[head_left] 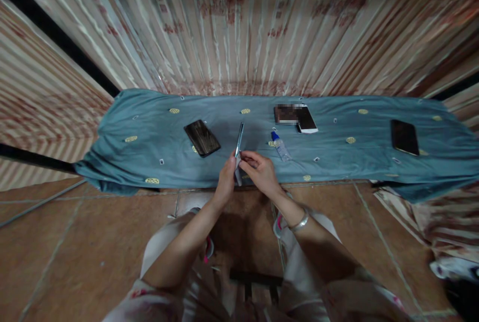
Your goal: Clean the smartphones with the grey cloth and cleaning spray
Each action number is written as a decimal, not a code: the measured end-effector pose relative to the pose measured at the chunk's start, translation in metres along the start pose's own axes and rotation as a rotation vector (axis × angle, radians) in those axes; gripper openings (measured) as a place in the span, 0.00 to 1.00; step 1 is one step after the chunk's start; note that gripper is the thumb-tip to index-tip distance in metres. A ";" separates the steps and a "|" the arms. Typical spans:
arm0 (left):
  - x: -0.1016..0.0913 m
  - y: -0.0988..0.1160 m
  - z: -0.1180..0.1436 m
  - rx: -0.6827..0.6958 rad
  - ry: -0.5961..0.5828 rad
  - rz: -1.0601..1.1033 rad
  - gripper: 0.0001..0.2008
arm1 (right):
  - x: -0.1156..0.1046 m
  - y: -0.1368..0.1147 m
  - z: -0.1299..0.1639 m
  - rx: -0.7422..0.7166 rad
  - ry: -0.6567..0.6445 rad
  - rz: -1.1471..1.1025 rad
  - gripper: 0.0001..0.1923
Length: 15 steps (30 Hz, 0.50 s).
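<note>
Left hand (226, 178): fingers clenched around the lower end of a thin tool (238, 143), at the middle of the surface's near edge.
Right hand (260, 170): fingers pinched on the same spot, touching the left hand — whatever small part sits between them is too small to tell. A bangle (300, 222) sits on the wrist.
Tool: slim and metallic, tilted up and away over the surface.
Surface (337, 162): long, covered with a blue-green cloth dotted with yellow marks.
Dark phone (202, 138): flat, left of the tool, near it.
Small bottle (280, 146): lying on its side just right of the hands, blue cap toward the far edge.
White phone (307, 119): near the far edge.
Black phone (404, 137): toward the right end — well apart.
</note>
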State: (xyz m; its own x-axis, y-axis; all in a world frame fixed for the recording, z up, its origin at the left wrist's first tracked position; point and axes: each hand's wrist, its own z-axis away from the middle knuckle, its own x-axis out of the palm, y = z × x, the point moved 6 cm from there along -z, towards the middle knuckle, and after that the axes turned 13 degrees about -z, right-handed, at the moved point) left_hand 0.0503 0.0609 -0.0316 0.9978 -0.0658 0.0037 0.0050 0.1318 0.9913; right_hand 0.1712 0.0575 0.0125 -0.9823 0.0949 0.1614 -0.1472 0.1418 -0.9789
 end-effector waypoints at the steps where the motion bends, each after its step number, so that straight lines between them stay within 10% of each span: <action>1: -0.001 0.002 0.001 0.015 0.001 -0.020 0.30 | -0.001 0.001 -0.001 0.015 0.011 -0.016 0.14; 15: 0.000 0.008 0.006 0.133 0.026 -0.285 0.29 | -0.023 0.004 -0.020 0.152 0.151 -0.197 0.20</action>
State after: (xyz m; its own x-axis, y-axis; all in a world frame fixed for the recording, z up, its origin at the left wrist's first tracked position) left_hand 0.0495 0.0565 -0.0232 0.9588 -0.0556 -0.2786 0.2780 -0.0186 0.9604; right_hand 0.1956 0.0757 0.0077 -0.9066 0.2271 0.3557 -0.3599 0.0240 -0.9327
